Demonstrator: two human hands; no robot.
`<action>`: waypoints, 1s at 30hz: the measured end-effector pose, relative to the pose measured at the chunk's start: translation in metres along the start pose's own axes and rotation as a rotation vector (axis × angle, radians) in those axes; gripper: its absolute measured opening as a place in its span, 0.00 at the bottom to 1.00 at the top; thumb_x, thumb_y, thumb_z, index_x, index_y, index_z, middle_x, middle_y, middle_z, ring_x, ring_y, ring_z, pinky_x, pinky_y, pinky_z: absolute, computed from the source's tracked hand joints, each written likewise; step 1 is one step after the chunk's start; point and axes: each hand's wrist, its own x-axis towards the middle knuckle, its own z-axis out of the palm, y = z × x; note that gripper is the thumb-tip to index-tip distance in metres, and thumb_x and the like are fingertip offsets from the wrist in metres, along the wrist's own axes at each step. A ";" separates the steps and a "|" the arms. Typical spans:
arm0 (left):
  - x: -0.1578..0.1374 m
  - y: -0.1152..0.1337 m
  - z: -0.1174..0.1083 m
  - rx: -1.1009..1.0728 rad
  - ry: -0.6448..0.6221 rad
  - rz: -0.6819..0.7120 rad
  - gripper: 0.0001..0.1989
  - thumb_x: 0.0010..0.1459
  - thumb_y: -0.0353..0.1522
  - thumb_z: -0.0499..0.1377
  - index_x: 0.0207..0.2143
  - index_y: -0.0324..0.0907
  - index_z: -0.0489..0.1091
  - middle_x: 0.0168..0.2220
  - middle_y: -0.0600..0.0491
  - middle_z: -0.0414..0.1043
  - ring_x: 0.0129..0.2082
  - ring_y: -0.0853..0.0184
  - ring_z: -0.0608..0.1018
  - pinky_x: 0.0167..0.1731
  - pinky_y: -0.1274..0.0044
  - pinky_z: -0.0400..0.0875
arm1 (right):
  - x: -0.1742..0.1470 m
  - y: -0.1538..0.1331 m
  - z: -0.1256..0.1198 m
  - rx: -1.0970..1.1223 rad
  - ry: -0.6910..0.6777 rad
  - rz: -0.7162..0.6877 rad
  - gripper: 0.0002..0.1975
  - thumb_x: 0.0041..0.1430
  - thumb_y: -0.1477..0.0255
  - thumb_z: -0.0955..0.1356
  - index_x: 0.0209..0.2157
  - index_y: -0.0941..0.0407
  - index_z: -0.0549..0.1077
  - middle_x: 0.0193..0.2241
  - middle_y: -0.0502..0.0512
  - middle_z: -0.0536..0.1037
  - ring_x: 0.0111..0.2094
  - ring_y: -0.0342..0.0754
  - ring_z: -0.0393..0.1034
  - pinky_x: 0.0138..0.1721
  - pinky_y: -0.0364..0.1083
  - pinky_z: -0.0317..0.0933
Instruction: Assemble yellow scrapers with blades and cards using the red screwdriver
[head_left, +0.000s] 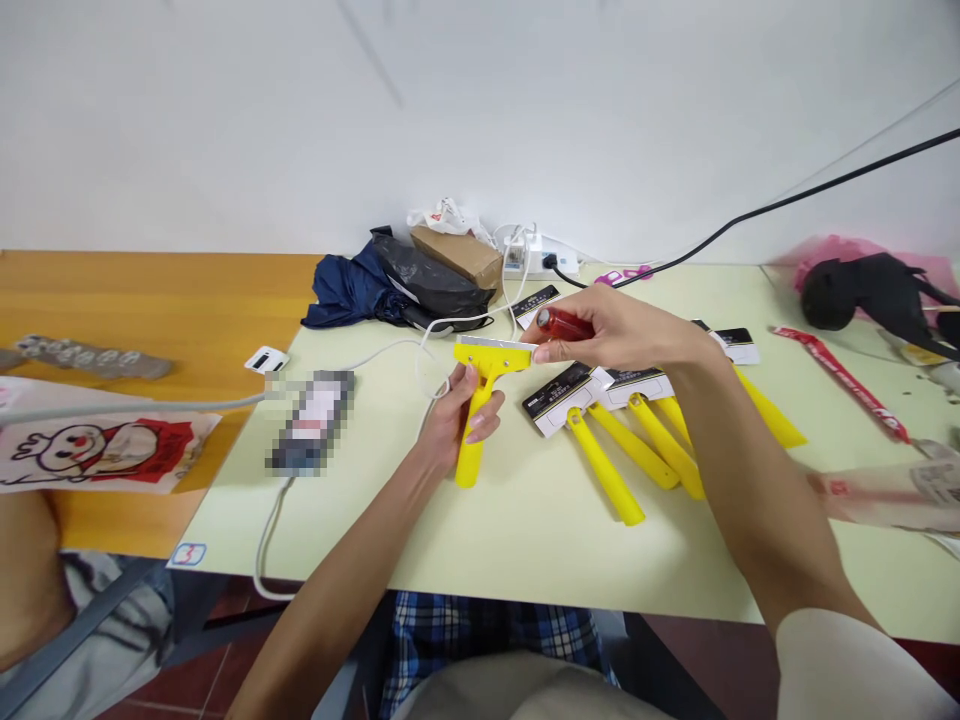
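Observation:
My left hand (465, 405) is wrapped round the handle of a yellow scraper (471, 455), which stands nearly upright with its head at the top. A pale metal blade strip runs along the head's upper edge, and two screws show on its face. At the head's right end, my right hand (607, 325) is closed on a red-handled screwdriver (566, 324). Its grey butt end points left, and the shaft is hidden. My right fingertips are at the blade's end; whether they touch it I cannot tell.
Several yellow scrapers (607, 470) with black-and-white cards lie right of centre. A phone-like device (311, 420), blurred out, lies left with a cable. Behind are a dark blue cloth bundle (345, 290), a cardboard box (457, 255) and a power strip (555, 258). Another person's leg (30, 580) shows at left.

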 end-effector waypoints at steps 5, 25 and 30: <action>-0.004 0.002 0.007 0.059 -0.037 0.056 0.18 0.61 0.43 0.76 0.42 0.45 0.73 0.42 0.58 0.78 0.17 0.82 0.66 0.10 0.89 0.60 | 0.003 0.005 0.005 0.116 0.011 -0.019 0.20 0.66 0.56 0.78 0.32 0.57 0.75 0.23 0.42 0.59 0.24 0.38 0.50 0.23 0.42 0.45; -0.002 0.003 0.011 0.133 -0.004 0.137 0.21 0.60 0.44 0.76 0.34 0.44 0.69 0.31 0.59 0.72 0.18 0.77 0.67 0.12 0.85 0.61 | -0.008 -0.004 -0.013 0.072 0.096 0.027 0.20 0.62 0.53 0.79 0.44 0.56 0.85 0.27 0.47 0.73 0.28 0.41 0.61 0.29 0.43 0.54; 0.006 0.013 0.009 0.084 0.143 0.276 0.21 0.56 0.41 0.79 0.35 0.45 0.70 0.36 0.59 0.72 0.25 0.78 0.72 0.17 0.86 0.65 | 0.001 0.020 -0.018 -0.506 0.352 0.264 0.17 0.73 0.56 0.71 0.44 0.57 0.81 0.33 0.54 0.78 0.32 0.47 0.65 0.37 0.48 0.57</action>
